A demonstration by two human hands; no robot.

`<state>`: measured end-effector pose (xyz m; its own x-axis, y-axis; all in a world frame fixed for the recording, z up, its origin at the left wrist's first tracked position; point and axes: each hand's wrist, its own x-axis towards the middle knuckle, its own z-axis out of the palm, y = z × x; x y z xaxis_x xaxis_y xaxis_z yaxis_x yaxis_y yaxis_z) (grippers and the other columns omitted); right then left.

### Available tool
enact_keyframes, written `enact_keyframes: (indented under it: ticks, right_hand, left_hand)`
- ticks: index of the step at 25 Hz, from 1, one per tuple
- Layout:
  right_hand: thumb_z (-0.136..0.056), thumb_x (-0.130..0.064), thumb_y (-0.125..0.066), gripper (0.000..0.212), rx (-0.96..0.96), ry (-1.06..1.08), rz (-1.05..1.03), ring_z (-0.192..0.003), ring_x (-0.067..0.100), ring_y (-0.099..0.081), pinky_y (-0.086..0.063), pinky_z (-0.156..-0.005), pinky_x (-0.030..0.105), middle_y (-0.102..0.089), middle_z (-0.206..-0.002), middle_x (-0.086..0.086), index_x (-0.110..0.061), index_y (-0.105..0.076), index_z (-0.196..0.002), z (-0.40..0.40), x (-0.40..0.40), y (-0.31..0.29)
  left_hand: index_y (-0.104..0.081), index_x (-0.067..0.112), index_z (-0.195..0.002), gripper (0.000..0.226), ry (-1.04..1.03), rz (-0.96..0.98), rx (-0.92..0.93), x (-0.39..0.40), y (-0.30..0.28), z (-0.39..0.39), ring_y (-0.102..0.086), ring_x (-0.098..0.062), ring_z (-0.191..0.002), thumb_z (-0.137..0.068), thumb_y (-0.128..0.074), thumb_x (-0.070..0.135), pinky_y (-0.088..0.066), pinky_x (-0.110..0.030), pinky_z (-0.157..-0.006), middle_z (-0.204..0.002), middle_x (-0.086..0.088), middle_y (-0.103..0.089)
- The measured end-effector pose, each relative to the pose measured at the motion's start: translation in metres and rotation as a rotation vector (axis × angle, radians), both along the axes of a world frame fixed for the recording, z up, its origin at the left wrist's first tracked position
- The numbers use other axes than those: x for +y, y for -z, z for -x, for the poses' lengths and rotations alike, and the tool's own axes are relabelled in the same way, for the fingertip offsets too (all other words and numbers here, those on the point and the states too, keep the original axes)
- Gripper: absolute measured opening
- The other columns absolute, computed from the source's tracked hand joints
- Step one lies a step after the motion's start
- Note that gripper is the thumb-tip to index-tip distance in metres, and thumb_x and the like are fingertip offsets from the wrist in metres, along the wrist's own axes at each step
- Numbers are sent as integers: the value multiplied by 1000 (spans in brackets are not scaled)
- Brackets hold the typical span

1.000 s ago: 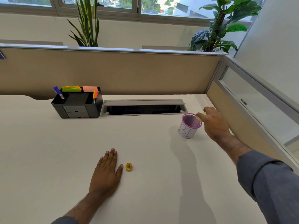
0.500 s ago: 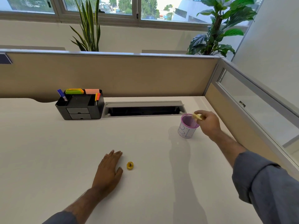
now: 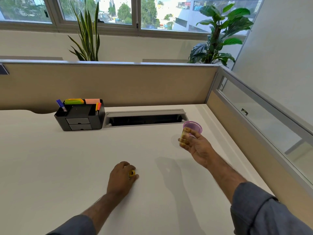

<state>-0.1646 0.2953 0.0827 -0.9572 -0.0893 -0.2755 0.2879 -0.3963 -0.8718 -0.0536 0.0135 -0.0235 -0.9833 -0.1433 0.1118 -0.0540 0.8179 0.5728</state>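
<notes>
White desk [image 3: 67, 167] bears the left hand [image 3: 121, 179] pinching a yellow ring [image 3: 131, 173], while the right hand [image 3: 196, 146] grips an amber roll [image 3: 184, 138] near the purple cup [image 3: 194, 126].

Matt smooth white desk [image 3: 50, 167], translucent yellow plastic roll [image 3: 183, 138], purple mesh cup [image 3: 194, 126]

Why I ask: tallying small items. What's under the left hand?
A small yellow roll, gripped by the left hand on the desk; only part shows, the rest is covered.

No words or numbers can be read here. The orange pen [image 3: 98, 107] in the black desk box [image 3: 79, 122], far left, has tiny print, too small to read. Signs [image 3: 185, 5] on the building outside are blurry.
</notes>
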Motion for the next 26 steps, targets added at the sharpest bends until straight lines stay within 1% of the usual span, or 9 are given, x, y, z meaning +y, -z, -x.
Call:
enact_keyframes:
  ticks: [3, 8, 10, 12, 15, 17, 20, 23, 26]
  right_hand:
    - [-94, -3, -56, 32, -3, 8, -18, -110, 40, -59, -55, -80, 41, -60, -121, 19, -7, -59, -125, -9, -1, -4]
    - [-92, -8, -61, 26, 2, -37, -115, -105, 35, -63, -56, -75, 39, -64, -119, 17, -16, -66, -116, -21, -8, -9]
    - [-92, -8, -60, 25, 18, -72, -120, -104, 34, -64, -57, -74, 39, -64, -119, 17, -19, -67, -113, -25, -17, -11]
    - [-94, -9, -58, 23, 29, -100, -139, -106, 36, -65, -58, -74, 39, -63, -120, 15, -23, -68, -110, -28, -28, -15]
    - [-94, -14, -57, 23, 53, -164, -213, -107, 34, -66, -59, -71, 38, -61, -122, 7, -30, -67, -108, -36, -47, -21]
    - [-93, -17, -59, 26, 92, -221, -262, -103, 32, -66, -59, -69, 35, -60, -122, 5, -30, -65, -115, -43, -60, -24]
    - [-93, -19, -60, 25, 169, -262, -337, -92, 27, -64, -57, -67, 30, -60, -119, 5, -32, -66, -114, -53, -76, -29]
    - [-93, -22, -62, 22, 254, -261, -421, -80, 22, -62, -56, -62, 27, -63, -109, 8, -27, -67, -113, -60, -90, -36]
    - [-90, -21, -66, 21, 323, -269, -470, -75, 19, -60, -54, -60, 24, -65, -97, 7, -20, -67, -111, -66, -101, -45]
  left_hand:
    - [-72, 18, -99, 21, -25, -35, -15, -1, -1, 0, -58, -21, -103, -80, -77, 24, -43, -29, -85, -105, 2, -64]
    - [-67, 17, -113, 27, 19, -196, 30, -1, -19, 3, -59, -18, -94, -86, -70, 15, -50, -31, -87, -103, 0, -57]
    - [-62, 18, -118, 34, 20, -306, 69, 0, -36, 7, -61, -16, -89, -85, -72, 13, -52, -22, -82, -103, 0, -59]
    - [-61, 21, -111, 36, -21, -437, 103, 3, -56, 12, -66, -14, -85, -80, -78, 14, -50, -9, -71, -98, 2, -65]
    - [-63, 20, -93, 27, -80, -498, 195, 2, -81, 16, -68, -10, -80, -75, -83, 20, -52, -8, -66, -87, 6, -70]
    - [-66, 17, -91, 24, -88, -496, 263, -1, -92, 15, -69, -10, -80, -75, -83, 19, -53, -9, -68, -86, 4, -71]
    - [-69, 12, -109, 27, -52, -446, 314, -7, -103, 12, -65, -6, -83, -83, -76, 17, -49, -3, -70, -99, -1, -69]
    - [-58, 14, -131, 40, -13, -435, 288, -12, -114, 8, -61, -8, -87, -91, -66, 16, -49, -6, -69, -107, 0, -61]
    - [-57, 18, -123, 40, -54, -512, 299, -19, -124, 1, -66, -10, -84, -86, -72, 17, -52, -8, -66, -96, 4, -64]
